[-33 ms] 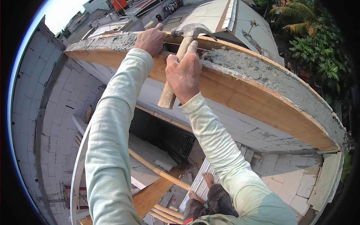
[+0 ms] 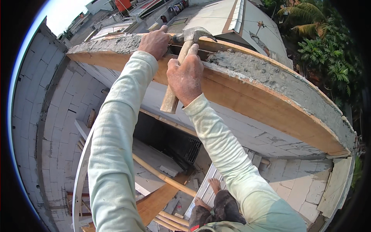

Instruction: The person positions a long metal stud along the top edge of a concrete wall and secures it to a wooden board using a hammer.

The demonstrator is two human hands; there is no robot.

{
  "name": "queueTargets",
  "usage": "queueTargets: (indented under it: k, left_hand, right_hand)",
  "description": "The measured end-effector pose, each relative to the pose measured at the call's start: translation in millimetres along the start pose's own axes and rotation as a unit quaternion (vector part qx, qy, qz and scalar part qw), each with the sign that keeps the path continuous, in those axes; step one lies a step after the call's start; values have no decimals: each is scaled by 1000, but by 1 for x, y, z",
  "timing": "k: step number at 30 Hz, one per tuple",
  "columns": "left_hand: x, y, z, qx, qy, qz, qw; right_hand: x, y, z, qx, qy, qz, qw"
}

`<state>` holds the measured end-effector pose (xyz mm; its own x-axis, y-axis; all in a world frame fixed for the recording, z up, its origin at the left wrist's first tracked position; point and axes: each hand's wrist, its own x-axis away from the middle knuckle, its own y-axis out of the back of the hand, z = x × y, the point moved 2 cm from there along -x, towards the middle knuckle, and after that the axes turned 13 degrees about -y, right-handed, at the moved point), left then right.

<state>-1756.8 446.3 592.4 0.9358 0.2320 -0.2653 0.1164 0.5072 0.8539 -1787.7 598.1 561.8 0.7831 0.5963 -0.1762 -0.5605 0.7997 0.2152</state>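
A claw hammer (image 2: 169, 99) with a worn wooden handle is gripped in my right hand (image 2: 187, 77), the thumb lying along the handle. Its metal head is above the trough between two form boards, with the claw pointing right and the striking face close to my left fingers. My left hand (image 2: 155, 43) is closed at the top of the near wooden form board (image 2: 247, 89); whatever its fingers grip is hidden. Rough grey concrete (image 2: 255, 63) fills the form to the right, and more concrete (image 2: 112, 41) lies left of my left hand. Between them is a dark gap.
Below me are bamboo poles (image 2: 166, 176), a brown board (image 2: 164, 199) and a ribbed pale plank (image 2: 205, 185) under my bare feet. Block walls (image 2: 58, 139) enclose the left side. Beyond the form, roofs (image 2: 208, 17) and trees (image 2: 328, 50) lie lower down.
My right hand and the hammer have shifted a little to the left, bringing the striking face nearer my left hand. My left hand stays in place.
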Motion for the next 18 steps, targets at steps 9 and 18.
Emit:
queueTargets:
  k: [9,18]
  left_hand:
    - [3,7,-3,30,19,6,999]
    - [3,-2,4,8,6,-6,1000]
  right_hand:
    - [-7,11,-3,-61,41,-115,991]
    - [-8,16,1,-82,10,-25,996]
